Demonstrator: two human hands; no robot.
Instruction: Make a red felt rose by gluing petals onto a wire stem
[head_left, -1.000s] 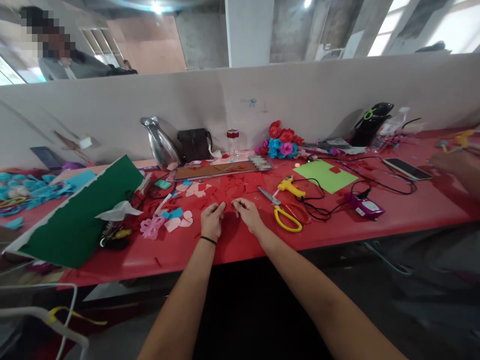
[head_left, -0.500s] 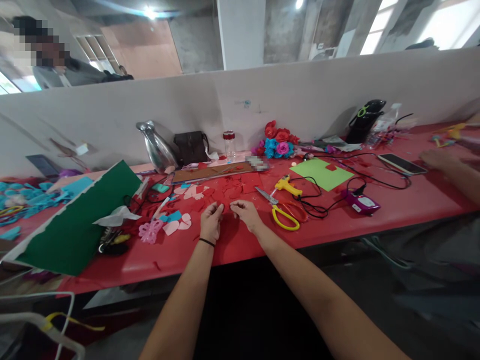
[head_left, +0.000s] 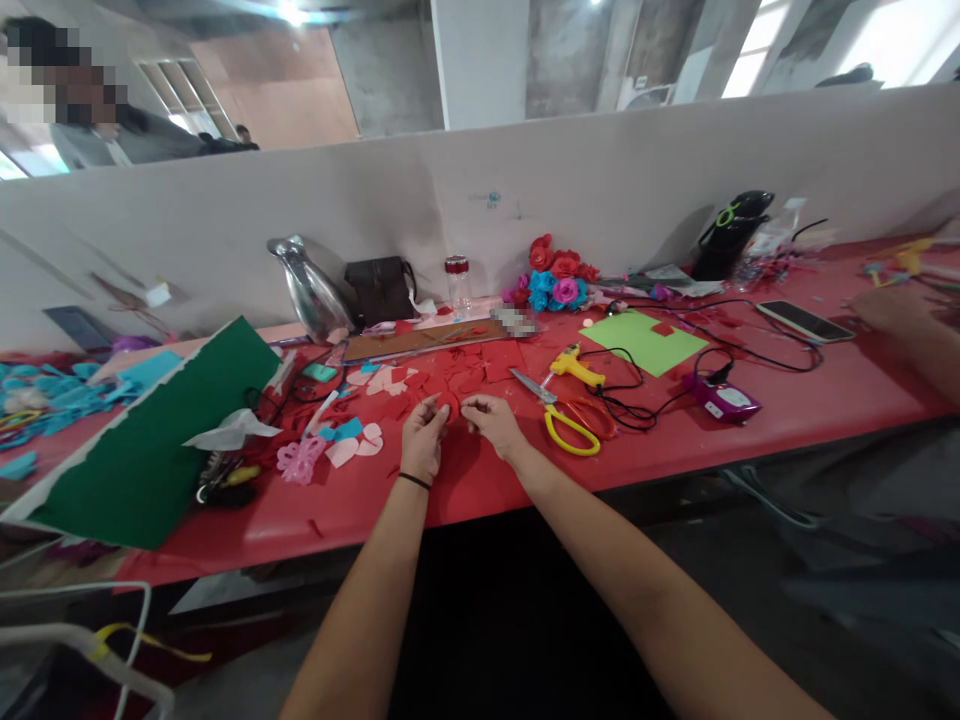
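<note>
Between my two hands is a small red piece (head_left: pixel 452 405), hard to tell from the red tabletop. My left hand (head_left: pixel 424 437), with a dark band on its wrist, pinches its left side. The fingertips of my right hand (head_left: pixel 487 420) are pressed together at its right side. Scissors with yellow and orange handles (head_left: pixel 571 432) lie just right of my right hand, with a yellow glue gun (head_left: pixel 577 370) behind them. Pink paper petals (head_left: pixel 343 452) and a pink lacy flower (head_left: pixel 300 461) lie left of my left hand. Red scraps (head_left: pixel 469 370) are spread beyond my fingers.
A green board (head_left: pixel 161 450) leans at the left. Along the wall stand a steel flask (head_left: pixel 311 290), a dark bag (head_left: pixel 380 290), a jar (head_left: pixel 458 285) and paper flowers (head_left: pixel 559 275). Cables, a purple power block (head_left: pixel 724 398), a phone (head_left: pixel 805 321) and another person's hand (head_left: pixel 885 305) are at right.
The red piece between my fingertips shows more clearly now, curved between both hands. My fingers have shifted slightly. The view has tilted a little.
</note>
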